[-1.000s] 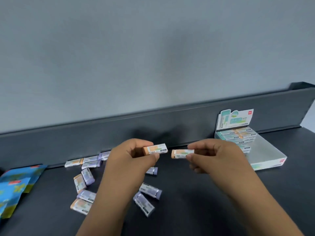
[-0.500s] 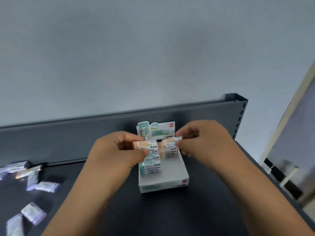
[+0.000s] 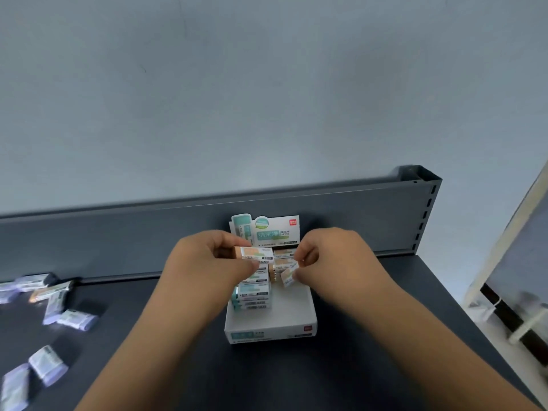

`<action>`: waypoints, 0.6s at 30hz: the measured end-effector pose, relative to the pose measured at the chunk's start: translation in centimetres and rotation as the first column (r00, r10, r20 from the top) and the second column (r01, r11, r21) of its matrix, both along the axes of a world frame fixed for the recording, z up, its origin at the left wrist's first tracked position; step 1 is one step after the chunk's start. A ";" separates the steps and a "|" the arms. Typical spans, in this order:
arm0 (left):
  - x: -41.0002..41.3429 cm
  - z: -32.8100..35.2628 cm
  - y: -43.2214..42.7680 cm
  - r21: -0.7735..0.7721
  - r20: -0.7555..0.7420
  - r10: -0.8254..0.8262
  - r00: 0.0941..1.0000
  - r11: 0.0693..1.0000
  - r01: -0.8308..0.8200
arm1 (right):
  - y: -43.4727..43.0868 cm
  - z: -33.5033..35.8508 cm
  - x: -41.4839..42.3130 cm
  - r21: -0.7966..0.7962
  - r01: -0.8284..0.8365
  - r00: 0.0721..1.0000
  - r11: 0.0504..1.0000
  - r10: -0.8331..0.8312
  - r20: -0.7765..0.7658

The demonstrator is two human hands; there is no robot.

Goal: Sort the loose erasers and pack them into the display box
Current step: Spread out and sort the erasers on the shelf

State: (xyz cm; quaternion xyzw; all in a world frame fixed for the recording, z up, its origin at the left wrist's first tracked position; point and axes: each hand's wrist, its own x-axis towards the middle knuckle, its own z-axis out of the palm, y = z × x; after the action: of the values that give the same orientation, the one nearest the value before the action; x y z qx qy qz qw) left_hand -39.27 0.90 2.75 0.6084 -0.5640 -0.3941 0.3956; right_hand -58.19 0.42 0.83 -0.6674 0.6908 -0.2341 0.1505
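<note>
Your left hand (image 3: 207,262) pinched an orange eraser (image 3: 255,253) level over the left stack (image 3: 252,295) in the display box (image 3: 284,318), likely lined up to lie flat | your right hand (image 3: 335,256) pinched a second eraser (image 3: 289,275), tilted, at the right stack (image 3: 281,264) | loose erasers (image 3: 74,318) lay well left.

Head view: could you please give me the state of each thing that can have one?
display box: open, partly filled.
left hand: grips orange eraser, level, over the box.
right hand: pinches tilted eraser at the box's right row.
loose erasers: scattered at left, unpacked.
</note>
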 end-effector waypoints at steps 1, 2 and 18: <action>0.0 0.0 -0.1 0.002 0.000 0.001 1.000 1.000 -0.001 | -0.1 -0.4 0.1 -0.011 0.005 1.000 1.000 -0.005 -0.007; 0.0 0.0 -0.1 0.000 0.001 0.001 1.000 1.000 -0.001 | -0.1 -0.7 0.3 -0.022 0.009 1.000 1.000 -0.009 -0.022; 1.9 -1.4 -1.1 0.049 0.038 -0.023 0.999 0.999 0.021 | -0.3 -1.7 1.2 -0.097 0.079 0.996 0.992 -0.074 0.048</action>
State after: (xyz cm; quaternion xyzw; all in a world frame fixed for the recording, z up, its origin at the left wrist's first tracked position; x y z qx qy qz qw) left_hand -37.37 -0.18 1.39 0.6191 -0.5682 -0.4004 0.3655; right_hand -56.97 0.12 -0.86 -0.6416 0.7000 -0.2883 0.1236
